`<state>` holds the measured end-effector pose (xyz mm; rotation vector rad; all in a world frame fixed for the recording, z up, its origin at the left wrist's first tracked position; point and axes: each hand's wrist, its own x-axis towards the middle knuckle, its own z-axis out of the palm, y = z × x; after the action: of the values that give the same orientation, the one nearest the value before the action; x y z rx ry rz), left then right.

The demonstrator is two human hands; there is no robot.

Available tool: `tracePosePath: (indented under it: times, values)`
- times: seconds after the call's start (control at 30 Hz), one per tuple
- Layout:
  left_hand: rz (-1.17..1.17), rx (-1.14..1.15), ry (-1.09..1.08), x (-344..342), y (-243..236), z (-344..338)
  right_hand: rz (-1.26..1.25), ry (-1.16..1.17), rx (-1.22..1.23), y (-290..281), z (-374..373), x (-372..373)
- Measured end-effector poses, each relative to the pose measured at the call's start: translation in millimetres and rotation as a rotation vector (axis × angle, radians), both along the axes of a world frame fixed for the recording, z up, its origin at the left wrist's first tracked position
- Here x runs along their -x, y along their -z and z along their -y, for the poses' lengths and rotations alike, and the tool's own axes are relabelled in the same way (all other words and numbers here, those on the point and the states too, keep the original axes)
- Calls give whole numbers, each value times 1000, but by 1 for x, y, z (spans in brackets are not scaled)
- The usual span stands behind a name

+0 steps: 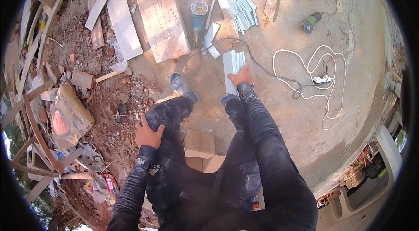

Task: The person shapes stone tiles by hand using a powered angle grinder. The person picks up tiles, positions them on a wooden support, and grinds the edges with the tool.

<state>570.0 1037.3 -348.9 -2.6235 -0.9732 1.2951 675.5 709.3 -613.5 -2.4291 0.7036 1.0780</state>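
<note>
A person's right hand (243, 75) grips a neat stack of pale blue-grey, flat tile-like strips (229, 68) standing out over a dusty concrete floor (270, 117), just ahead of the right foot. Its fingers are closed over the bundle near its lower end, thumb toward the left side, a hold that seems meant to keep the narrow pieces aligned and stop them sliding apart. The left hand (148, 135) holds nothing; its fingers are spread over the left knee of dust-marked black trousers (168, 115), apparently to steady the body.

Beyond the stack lies a teal-bodied angle grinder (198, 28) with a round disc, probably left there to be within easy reach; its dark cable (253, 55) loops slackly to the right, toward a white power strip (322, 80) amid coils of white cord (307, 98). More pale strips (245, 13) lie loosely heaped farther off, near a long, pale, rough-faced block (159, 15). A green-bodied grinder (310, 22) rests well apart to the right.
</note>
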Motion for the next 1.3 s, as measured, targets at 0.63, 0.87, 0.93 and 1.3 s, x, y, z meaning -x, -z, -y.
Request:
tracePosePath:
  times: [0.63, 0.87, 0.93, 1.3]
  values:
    - [368, 272, 545, -168, 154, -10, 335, 712, 121, 140, -106, 109]
    - [647, 944, 565, -227, 240, 126, 356, 705, 415, 163, -132, 104]
    - [591, 1079, 618, -239, 251, 147, 428, 738, 401, 156, -129, 90]
    - [283, 1255, 948, -220, 311, 214, 479, 808, 34, 179, -53, 137]
